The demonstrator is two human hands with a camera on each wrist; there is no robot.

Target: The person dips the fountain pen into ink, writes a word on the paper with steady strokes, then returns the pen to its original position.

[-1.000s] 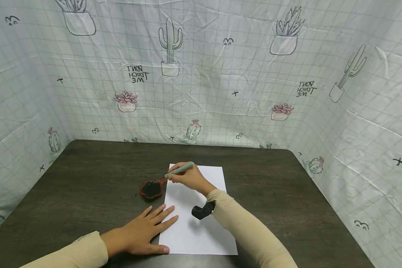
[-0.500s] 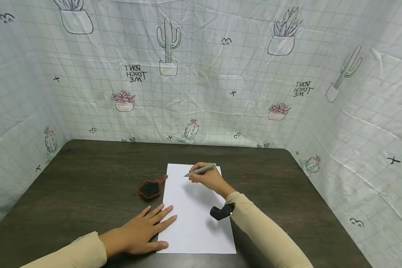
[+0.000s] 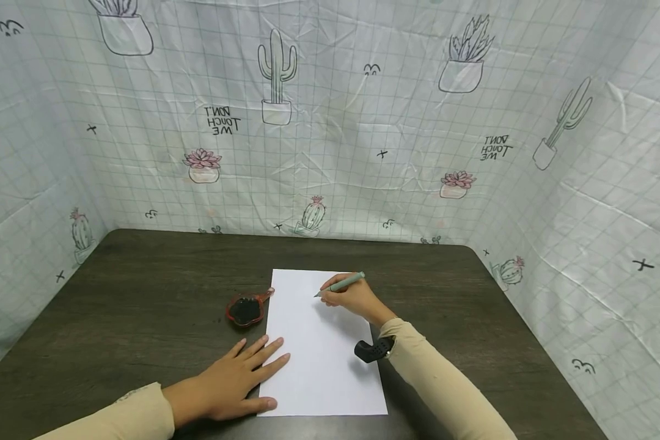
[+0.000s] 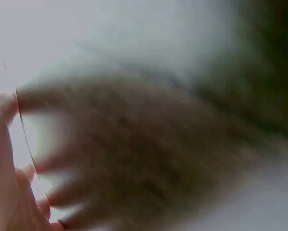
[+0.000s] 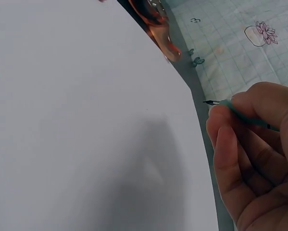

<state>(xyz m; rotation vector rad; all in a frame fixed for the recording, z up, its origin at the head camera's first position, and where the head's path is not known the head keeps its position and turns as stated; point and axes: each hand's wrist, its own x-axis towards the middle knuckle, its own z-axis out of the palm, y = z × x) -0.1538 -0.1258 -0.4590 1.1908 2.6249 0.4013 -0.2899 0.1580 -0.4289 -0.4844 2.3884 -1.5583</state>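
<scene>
A white sheet of paper (image 3: pixel 313 366) lies on the dark table. My left hand (image 3: pixel 228 382) rests with fingers spread, its fingertips on the sheet's left edge and its palm over the table. The left wrist view is mostly blurred, with that hand's fingers at the left. My right hand (image 3: pixel 354 299) pinches a green pen (image 3: pixel 348 282) between thumb and fingers, over the sheet's upper part. Its pointed dark metal nib (image 5: pixel 211 102) shows in the right wrist view. Left of the sheet sits a red, flower-shaped dish (image 3: pixel 231 319) with something black inside; its short handle reaches the paper's edge.
A dark wood-grain table (image 3: pixel 159 275) extends around the sheet. Behind it and at both sides hangs a pale checked cloth (image 3: pixel 341 134) printed with cacti. A black wrist device (image 3: pixel 373 350) sits at the right cuff, over the paper's right edge.
My right hand has carried the pen rightward from beside the dish's handle to over the upper paper, then slightly down and right. My left hand stays in place.
</scene>
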